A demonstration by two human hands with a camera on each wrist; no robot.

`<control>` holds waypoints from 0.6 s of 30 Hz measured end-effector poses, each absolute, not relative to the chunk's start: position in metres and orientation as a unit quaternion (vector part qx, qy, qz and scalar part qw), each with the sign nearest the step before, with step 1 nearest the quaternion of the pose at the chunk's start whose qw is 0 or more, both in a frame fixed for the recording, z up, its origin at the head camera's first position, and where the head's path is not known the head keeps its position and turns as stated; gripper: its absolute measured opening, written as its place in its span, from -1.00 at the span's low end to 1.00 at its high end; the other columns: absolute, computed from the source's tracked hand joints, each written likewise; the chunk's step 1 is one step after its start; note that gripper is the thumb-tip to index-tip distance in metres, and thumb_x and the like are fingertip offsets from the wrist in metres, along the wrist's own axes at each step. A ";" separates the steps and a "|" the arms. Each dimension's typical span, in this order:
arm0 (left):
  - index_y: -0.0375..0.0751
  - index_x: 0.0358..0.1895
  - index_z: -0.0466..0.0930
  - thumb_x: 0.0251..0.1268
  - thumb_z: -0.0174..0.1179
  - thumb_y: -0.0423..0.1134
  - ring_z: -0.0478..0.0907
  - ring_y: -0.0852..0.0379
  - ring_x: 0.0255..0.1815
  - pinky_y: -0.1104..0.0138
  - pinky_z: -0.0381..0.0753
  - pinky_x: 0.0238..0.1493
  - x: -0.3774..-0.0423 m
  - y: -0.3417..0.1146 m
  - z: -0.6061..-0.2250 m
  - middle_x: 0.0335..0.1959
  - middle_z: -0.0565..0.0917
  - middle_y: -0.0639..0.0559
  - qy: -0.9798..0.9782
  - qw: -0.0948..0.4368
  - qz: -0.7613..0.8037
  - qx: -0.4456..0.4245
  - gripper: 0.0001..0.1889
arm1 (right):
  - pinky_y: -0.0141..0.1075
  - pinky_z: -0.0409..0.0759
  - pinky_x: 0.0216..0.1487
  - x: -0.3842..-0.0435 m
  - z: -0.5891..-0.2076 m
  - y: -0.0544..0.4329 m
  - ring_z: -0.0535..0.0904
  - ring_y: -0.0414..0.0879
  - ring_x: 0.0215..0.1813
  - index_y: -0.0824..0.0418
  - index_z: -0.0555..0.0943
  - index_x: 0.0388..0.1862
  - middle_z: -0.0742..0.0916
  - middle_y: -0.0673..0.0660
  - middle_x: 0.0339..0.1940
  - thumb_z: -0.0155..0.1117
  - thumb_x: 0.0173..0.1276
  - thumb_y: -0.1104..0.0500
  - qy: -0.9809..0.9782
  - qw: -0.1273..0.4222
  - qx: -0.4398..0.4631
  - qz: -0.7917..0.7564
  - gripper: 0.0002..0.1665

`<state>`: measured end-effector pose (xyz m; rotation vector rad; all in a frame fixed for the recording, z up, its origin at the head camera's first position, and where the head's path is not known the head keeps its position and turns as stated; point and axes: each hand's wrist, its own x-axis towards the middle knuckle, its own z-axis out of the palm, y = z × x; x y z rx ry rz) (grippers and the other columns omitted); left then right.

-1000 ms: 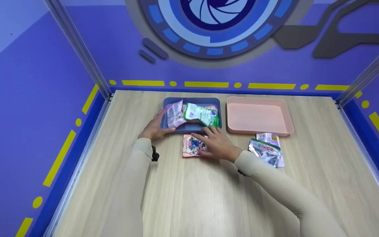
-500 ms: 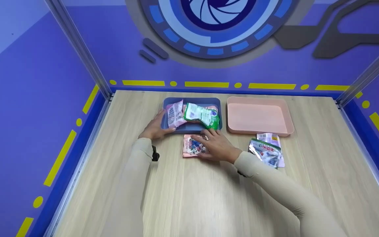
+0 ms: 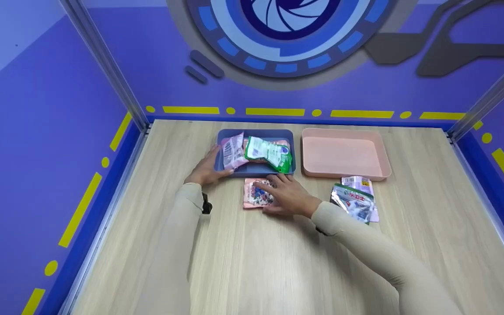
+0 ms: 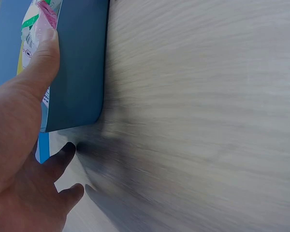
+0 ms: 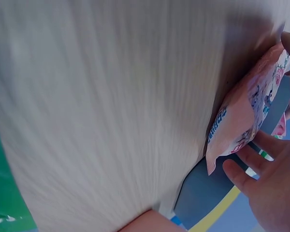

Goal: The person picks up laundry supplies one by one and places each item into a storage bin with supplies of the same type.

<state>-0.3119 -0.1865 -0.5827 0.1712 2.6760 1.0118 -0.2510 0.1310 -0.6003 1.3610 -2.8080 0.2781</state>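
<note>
A blue tray [image 3: 256, 174] holds several snack-style packets, among them a lilac packet [image 3: 233, 152] and a white-and-green one [image 3: 268, 153]. My left hand [image 3: 208, 169] rests at its front left corner, thumb over the rim, other fingers loosely extended along the outside. Just in front of the tray lies a pink packet [image 3: 255, 193] with a blue and white print. My right hand [image 3: 290, 194] spans it, thumb by the near edge and fingers at the far edge. In the right wrist view, the fingers [image 5: 249, 166] reach between the pink packet and the tray.
A pink tray [image 3: 344, 175] stands right of the blue one, with nothing in it. In front of it, a silver-and-green packet [image 3: 352, 203] overlaps a lilac packet [image 3: 373, 214]. Purple panels [image 3: 217, 98] border the wooden table [image 3: 274, 271] at the back and sides.
My right hand's fingers have drawn back slightly from the blue tray's front edge, closing in on the pink packet. The left hand and both trays have not visibly moved.
</note>
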 end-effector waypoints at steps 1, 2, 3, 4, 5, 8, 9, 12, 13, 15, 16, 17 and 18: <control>-0.07 0.70 -0.23 0.32 0.38 0.07 -0.19 -0.12 0.70 0.03 -0.09 0.65 -0.312 -0.186 -0.583 0.72 -0.20 -0.07 0.925 0.137 0.350 0.058 0.11 | 0.29 0.41 0.34 -0.251 -0.601 0.131 0.40 0.28 0.37 -0.14 0.23 0.65 0.49 0.32 0.40 0.31 0.33 -0.41 -0.896 0.006 0.436 0.090 0.00; -0.07 0.70 -0.23 0.33 0.38 0.07 -0.19 -0.12 0.70 0.03 -0.10 0.65 -0.312 -0.186 -0.583 0.72 -0.20 -0.07 0.924 0.137 0.352 0.058 0.11 | 0.29 0.41 0.34 -0.250 -0.601 0.131 0.41 0.28 0.37 -0.13 0.24 0.65 0.49 0.32 0.40 0.32 0.33 -0.40 -0.895 0.007 0.436 0.090 0.01; -0.06 0.70 -0.23 0.33 0.38 0.07 -0.19 -0.12 0.70 0.03 -0.09 0.65 -0.312 -0.186 -0.584 0.72 -0.19 -0.07 0.924 0.137 0.353 0.057 0.10 | 0.29 0.42 0.34 -0.250 -0.601 0.131 0.41 0.28 0.36 -0.12 0.25 0.65 0.49 0.32 0.40 0.33 0.32 -0.40 -0.895 0.009 0.437 0.092 0.01; -0.06 0.70 -0.23 0.33 0.38 0.07 -0.18 -0.12 0.70 0.03 -0.09 0.65 -0.312 -0.186 -0.584 0.72 -0.19 -0.07 0.924 0.137 0.353 0.057 0.10 | 0.29 0.42 0.33 -0.250 -0.601 0.131 0.42 0.28 0.35 -0.12 0.25 0.65 0.49 0.33 0.40 0.34 0.32 -0.39 -0.895 0.008 0.437 0.093 0.00; -0.06 0.70 -0.23 0.33 0.37 0.06 -0.18 -0.12 0.70 0.03 -0.09 0.65 -0.312 -0.186 -0.584 0.72 -0.19 -0.07 0.923 0.137 0.354 0.057 0.10 | 0.29 0.42 0.33 -0.250 -0.601 0.130 0.42 0.29 0.35 -0.12 0.25 0.64 0.48 0.33 0.40 0.34 0.32 -0.39 -0.895 0.008 0.436 0.094 0.00; -0.09 0.70 -0.22 0.34 0.37 0.05 -0.17 -0.12 0.69 0.04 -0.09 0.65 -0.313 -0.187 -0.584 0.72 -0.18 -0.09 0.923 0.135 0.354 0.062 0.09 | 0.29 0.41 0.34 -0.250 -0.600 0.130 0.41 0.29 0.36 -0.14 0.23 0.65 0.47 0.33 0.41 0.32 0.34 -0.39 -0.897 0.002 0.432 0.090 0.00; -0.11 0.70 -0.22 0.34 0.37 0.05 -0.16 -0.13 0.69 0.04 -0.09 0.65 -0.313 -0.187 -0.584 0.72 -0.17 -0.11 0.924 0.134 0.353 0.064 0.09 | 0.29 0.41 0.35 -0.250 -0.600 0.129 0.41 0.28 0.37 -0.14 0.23 0.65 0.47 0.33 0.42 0.32 0.34 -0.39 -0.899 0.000 0.430 0.088 -0.01; -0.16 0.69 -0.21 0.34 0.37 0.04 -0.16 -0.14 0.69 0.05 -0.08 0.65 -0.314 -0.187 -0.585 0.71 -0.17 -0.14 0.926 0.129 0.348 0.075 0.08 | 0.27 0.42 0.35 -0.250 -0.601 0.128 0.42 0.27 0.35 -0.16 0.23 0.65 0.47 0.31 0.40 0.31 0.34 -0.40 -0.901 -0.001 0.426 0.080 -0.01; -0.16 0.69 -0.21 0.34 0.37 0.05 -0.16 -0.14 0.69 0.05 -0.08 0.65 -0.314 -0.188 -0.585 0.71 -0.17 -0.14 0.926 0.129 0.347 0.077 0.09 | 0.26 0.43 0.34 -0.250 -0.601 0.128 0.42 0.26 0.34 -0.16 0.23 0.65 0.48 0.31 0.40 0.31 0.34 -0.40 -0.901 0.000 0.426 0.078 -0.01; -0.17 0.69 -0.21 0.35 0.36 0.05 -0.17 -0.13 0.69 0.05 -0.08 0.65 -0.315 -0.188 -0.586 0.71 -0.18 -0.14 0.927 0.129 0.344 0.079 0.09 | 0.24 0.44 0.33 -0.250 -0.601 0.128 0.43 0.25 0.32 -0.16 0.24 0.65 0.48 0.31 0.38 0.31 0.33 -0.40 -0.901 0.002 0.426 0.076 -0.01; -0.16 0.69 -0.21 0.34 0.37 0.06 -0.17 -0.12 0.69 0.06 -0.08 0.65 -0.315 -0.188 -0.586 0.72 -0.18 -0.13 0.927 0.130 0.343 0.079 0.09 | 0.24 0.44 0.33 -0.250 -0.602 0.128 0.44 0.25 0.31 -0.15 0.25 0.64 0.49 0.31 0.37 0.32 0.33 -0.40 -0.901 0.004 0.427 0.076 -0.01; -0.14 0.69 -0.21 0.34 0.37 0.07 -0.17 -0.11 0.69 0.07 -0.08 0.65 -0.314 -0.188 -0.586 0.72 -0.19 -0.11 0.927 0.132 0.343 0.075 0.09 | 0.23 0.45 0.32 -0.250 -0.602 0.128 0.44 0.25 0.30 -0.15 0.25 0.64 0.49 0.30 0.37 0.32 0.33 -0.40 -0.901 0.003 0.427 0.076 -0.01; -0.13 0.70 -0.22 0.34 0.37 0.07 -0.17 -0.11 0.69 0.07 -0.08 0.65 -0.314 -0.188 -0.586 0.72 -0.19 -0.10 0.927 0.134 0.343 0.073 0.09 | 0.23 0.45 0.33 -0.251 -0.602 0.127 0.44 0.25 0.30 -0.15 0.25 0.65 0.49 0.30 0.36 0.32 0.33 -0.40 -0.901 0.002 0.426 0.076 -0.01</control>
